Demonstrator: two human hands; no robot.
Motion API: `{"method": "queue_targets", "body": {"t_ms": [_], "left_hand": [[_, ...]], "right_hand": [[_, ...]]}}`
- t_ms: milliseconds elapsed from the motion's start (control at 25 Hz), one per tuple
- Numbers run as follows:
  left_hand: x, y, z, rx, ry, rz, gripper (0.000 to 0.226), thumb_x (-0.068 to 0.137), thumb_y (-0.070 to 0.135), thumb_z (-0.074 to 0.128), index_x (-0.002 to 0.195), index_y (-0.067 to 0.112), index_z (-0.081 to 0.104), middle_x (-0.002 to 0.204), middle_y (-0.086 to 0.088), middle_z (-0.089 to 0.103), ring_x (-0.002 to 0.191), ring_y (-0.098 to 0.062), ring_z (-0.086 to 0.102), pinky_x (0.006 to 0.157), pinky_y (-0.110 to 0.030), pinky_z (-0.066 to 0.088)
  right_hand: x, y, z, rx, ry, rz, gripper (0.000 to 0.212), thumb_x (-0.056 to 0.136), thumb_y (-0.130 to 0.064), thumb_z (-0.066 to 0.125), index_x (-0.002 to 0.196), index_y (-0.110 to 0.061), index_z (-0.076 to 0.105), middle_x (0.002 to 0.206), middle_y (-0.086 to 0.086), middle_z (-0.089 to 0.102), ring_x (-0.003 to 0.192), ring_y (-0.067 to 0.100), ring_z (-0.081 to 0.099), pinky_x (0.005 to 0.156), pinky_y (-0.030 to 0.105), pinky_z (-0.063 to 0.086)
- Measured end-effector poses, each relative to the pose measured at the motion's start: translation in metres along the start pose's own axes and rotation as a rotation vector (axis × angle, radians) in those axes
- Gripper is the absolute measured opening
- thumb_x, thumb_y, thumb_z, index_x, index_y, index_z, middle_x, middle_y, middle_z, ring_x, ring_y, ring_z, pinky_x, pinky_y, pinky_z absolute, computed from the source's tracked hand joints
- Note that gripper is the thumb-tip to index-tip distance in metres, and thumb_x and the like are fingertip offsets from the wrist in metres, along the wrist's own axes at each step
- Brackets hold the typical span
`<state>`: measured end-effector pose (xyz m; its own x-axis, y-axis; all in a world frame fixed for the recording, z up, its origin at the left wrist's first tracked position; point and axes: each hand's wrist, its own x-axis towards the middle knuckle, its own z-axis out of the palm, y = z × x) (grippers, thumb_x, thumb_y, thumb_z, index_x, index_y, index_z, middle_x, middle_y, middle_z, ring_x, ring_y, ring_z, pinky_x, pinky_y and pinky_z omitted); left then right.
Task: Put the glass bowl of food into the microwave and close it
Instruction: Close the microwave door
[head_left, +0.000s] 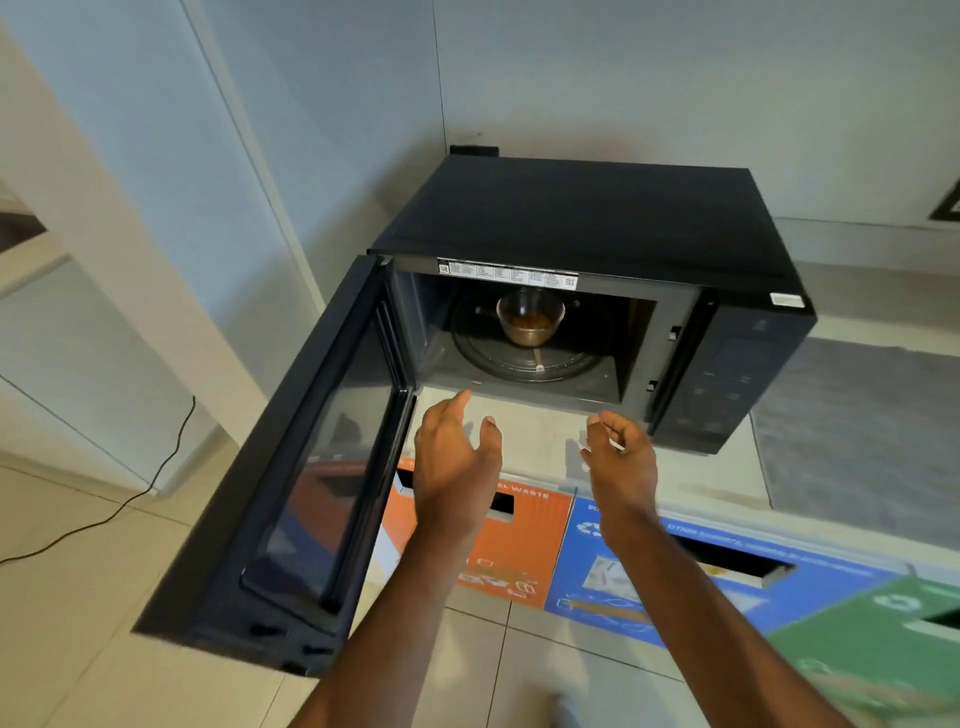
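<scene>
Hands first: the left hand (457, 457) and the right hand (621, 457) are both empty with fingers loosely spread, hovering just in front of the open mouth of the boxy black microwave (587, 228), touching nothing. The clear round glass bowl (530, 322) with some brownish-orange food in the bottom sits inside on the round glass turntable (519, 364), toward the back of the cavity; can't really tell what the food is, it's dim in there. The glossy black microwave door (291, 467) is swung wide open to the left and its near corner is blurry. There's a white sticker strip (506, 273) along the top edge of the opening with tiny print and a QR code at each end, way too small to read. The dark touch control panel (727, 384) on the right shows only faint icons I can't make out. Below the pale counter (545, 441) the microwave sits on are bin fronts: an orange panel (524, 540) where I can read "WASTE" with the start of the wording hidden by the left hand, a blue panel (649, 582) with a recycling symbol and blurred text, and a green panel (883, 623) cut off at the frame edge. A thin black cable (171, 462) trails across the tiled floor on the left.
</scene>
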<state>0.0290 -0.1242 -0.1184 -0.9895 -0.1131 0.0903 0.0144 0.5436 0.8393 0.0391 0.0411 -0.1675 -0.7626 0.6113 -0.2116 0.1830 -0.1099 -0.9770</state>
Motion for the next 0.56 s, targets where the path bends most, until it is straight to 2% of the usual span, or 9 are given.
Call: {"method": "queue_targets", "body": {"t_ms": [40, 120, 240, 320, 400, 480, 560], "left_hand": [[-0.006, 0.006, -0.009, 0.096, 0.021, 0.061, 0.051, 0.098, 0.033, 0.053, 0.147, 0.022, 0.049, 0.150, 0.002, 0.048, 0.135, -0.010, 0.045, 0.101, -0.021, 0.036], [-0.013, 0.020, -0.031, 0.324, 0.065, 0.191, 0.052, 0.097, 0.036, 0.054, 0.147, 0.022, 0.048, 0.152, -0.001, 0.046, 0.142, -0.018, 0.039, 0.115, -0.036, 0.036], [-0.013, 0.041, -0.068, 0.667, 0.229, 0.303, 0.052, 0.094, 0.044, 0.055, 0.142, 0.024, 0.052, 0.153, -0.005, 0.047, 0.144, -0.026, 0.038, 0.124, -0.056, 0.019], [-0.008, 0.047, -0.093, 0.780, 0.312, 0.208, 0.056, 0.090, 0.050, 0.056, 0.140, 0.025, 0.054, 0.156, -0.007, 0.043, 0.147, -0.033, 0.033, 0.120, -0.065, 0.008], [-0.005, 0.046, -0.110, 0.778, 0.273, 0.022, 0.064, 0.089, 0.055, 0.055, 0.145, 0.025, 0.047, 0.163, -0.011, 0.031, 0.150, -0.039, 0.024, 0.118, -0.069, 0.005], [-0.007, 0.045, -0.118, 0.738, 0.186, -0.083, 0.071, 0.090, 0.057, 0.055, 0.150, 0.022, 0.039, 0.166, -0.014, 0.021, 0.149, -0.042, 0.024, 0.117, -0.067, 0.015], [-0.011, 0.046, -0.119, 0.723, 0.140, -0.082, 0.073, 0.091, 0.057, 0.055, 0.152, 0.020, 0.036, 0.165, -0.015, 0.019, 0.146, -0.042, 0.027, 0.115, -0.062, 0.025]], "right_hand": [[-0.006, -0.006, -0.006, -0.028, 0.006, -0.021, 0.038, 0.100, -0.036, 0.061, 0.134, -0.020, 0.061, 0.130, 0.004, 0.066, 0.115, 0.021, 0.065, 0.099, 0.036, 0.056], [-0.017, -0.022, -0.018, -0.120, 0.019, -0.148, 0.038, 0.101, -0.038, 0.058, 0.136, -0.025, 0.058, 0.139, 0.000, 0.060, 0.121, 0.017, 0.059, 0.104, 0.037, 0.052], [-0.019, -0.058, -0.037, -0.356, 0.109, -0.422, 0.042, 0.101, -0.041, 0.055, 0.139, -0.024, 0.054, 0.143, 0.001, 0.055, 0.131, 0.019, 0.052, 0.107, 0.035, 0.047], [-0.011, -0.083, -0.048, -0.507, 0.200, -0.556, 0.049, 0.099, -0.041, 0.057, 0.144, -0.022, 0.051, 0.151, 0.003, 0.050, 0.140, 0.023, 0.044, 0.110, 0.033, 0.038], [0.001, -0.104, -0.057, -0.645, 0.264, -0.604, 0.058, 0.098, -0.041, 0.059, 0.150, -0.020, 0.045, 0.160, 0.005, 0.041, 0.149, 0.027, 0.034, 0.116, 0.038, 0.032], [0.012, -0.114, -0.066, -0.777, 0.268, -0.587, 0.066, 0.098, -0.043, 0.059, 0.156, -0.019, 0.038, 0.167, 0.006, 0.032, 0.156, 0.031, 0.024, 0.122, 0.048, 0.028], [0.023, -0.119, -0.073, -0.878, 0.223, -0.549, 0.072, 0.098, -0.047, 0.058, 0.160, -0.020, 0.032, 0.171, 0.006, 0.024, 0.159, 0.033, 0.014, 0.125, 0.054, 0.021]]}}
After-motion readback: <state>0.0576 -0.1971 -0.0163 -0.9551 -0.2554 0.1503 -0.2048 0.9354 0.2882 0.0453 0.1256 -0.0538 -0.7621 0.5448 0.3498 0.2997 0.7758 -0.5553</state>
